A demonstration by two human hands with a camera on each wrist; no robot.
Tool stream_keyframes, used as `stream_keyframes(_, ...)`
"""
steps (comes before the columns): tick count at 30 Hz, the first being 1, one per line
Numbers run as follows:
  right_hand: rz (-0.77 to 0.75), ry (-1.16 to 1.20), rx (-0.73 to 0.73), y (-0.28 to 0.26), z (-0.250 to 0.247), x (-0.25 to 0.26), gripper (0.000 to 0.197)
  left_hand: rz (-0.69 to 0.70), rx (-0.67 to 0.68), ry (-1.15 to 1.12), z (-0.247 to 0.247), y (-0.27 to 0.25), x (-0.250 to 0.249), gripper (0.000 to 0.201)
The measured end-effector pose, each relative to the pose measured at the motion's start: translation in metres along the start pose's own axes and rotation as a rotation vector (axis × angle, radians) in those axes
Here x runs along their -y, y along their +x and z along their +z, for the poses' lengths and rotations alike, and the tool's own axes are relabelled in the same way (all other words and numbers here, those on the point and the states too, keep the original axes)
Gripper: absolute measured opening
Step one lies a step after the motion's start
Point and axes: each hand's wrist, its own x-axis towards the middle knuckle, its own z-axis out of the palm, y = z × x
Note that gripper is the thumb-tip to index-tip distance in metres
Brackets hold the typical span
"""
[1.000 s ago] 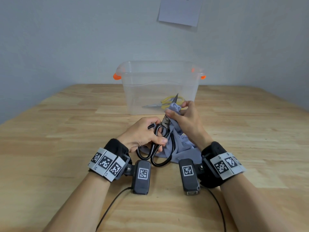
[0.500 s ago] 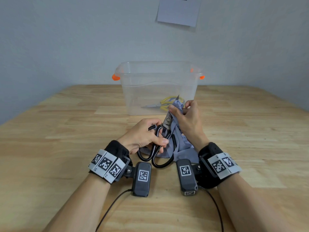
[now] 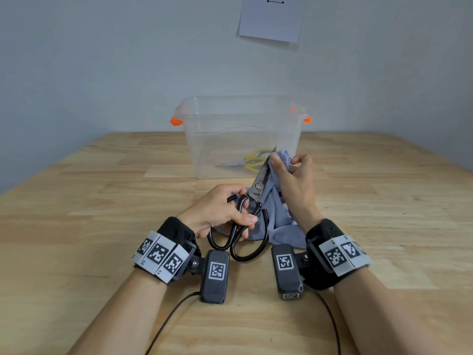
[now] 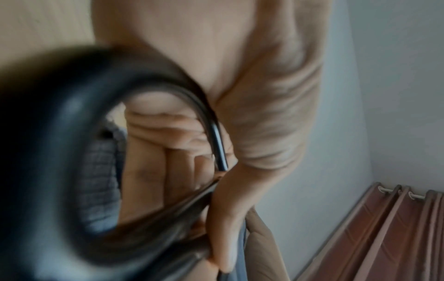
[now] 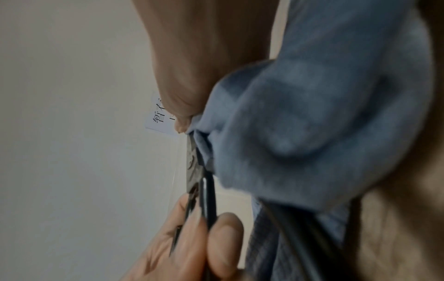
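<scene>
Mid-wipe on the scissors [image 3: 258, 187]; my left hand [image 3: 220, 210] is curled round the black handle loops, blades together and tilted up over the table [image 3: 102, 226], just in front of the clear box [image 3: 204, 144]; my right hand [image 3: 298, 187] pinches the blue cloth [image 3: 277, 217] against the blade near the tip; the cloth's tail drapes down to the table. Next, I'd judge: draw the pinch along the steel with light pressure, fingers off the edge; left hand has to hold steady.
</scene>
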Motion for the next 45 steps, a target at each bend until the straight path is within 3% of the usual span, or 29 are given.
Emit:
stream_keyframes(6, 0.052, 0.021, 0.289, -0.004, 0.000, 0.005, 0.035, -0.053, -0.054, -0.023, -0.002, 0.001, 0.000, 0.021)
stream_keyframes(8, 0.027, -0.053, 0.323, -0.004, 0.003, 0.003, 0.038, -0.058, -0.046, -0.016, -0.002, 0.001, 0.000, 0.020)
stream_keyframes(18, -0.095, -0.229, 0.146, 0.000, 0.003, -0.001, 0.036, -0.009, -0.022, 0.036, 0.004, 0.000, 0.000, 0.021)
stream_keyframes(27, -0.101, -0.225, 0.036, 0.003, 0.002, -0.003, 0.035, -0.010, 0.014, 0.064, 0.003, 0.001, 0.001, 0.022)
stream_keyframes(31, -0.032, -0.089, -0.011, 0.004, -0.001, -0.003, 0.036, -0.044, 0.040, 0.037, 0.000, 0.002, 0.002, 0.023)
stream_keyframes(35, 0.038, -0.027, 0.066, 0.003, -0.005, -0.001, 0.036, -0.066, 0.014, -0.003, 0.000, 0.002, 0.003, 0.023)
stream_keyframes(40, 0.054, -0.019, 0.273, 0.001, -0.002, 0.001, 0.036, -0.080, -0.014, 0.000, -0.002, 0.002, 0.002, 0.023)
stream_keyframes(45, -0.034, -0.131, 0.226, 0.001, -0.002, 0.001, 0.036, -0.048, 0.007, 0.010, -0.001, 0.001, 0.002, 0.022)
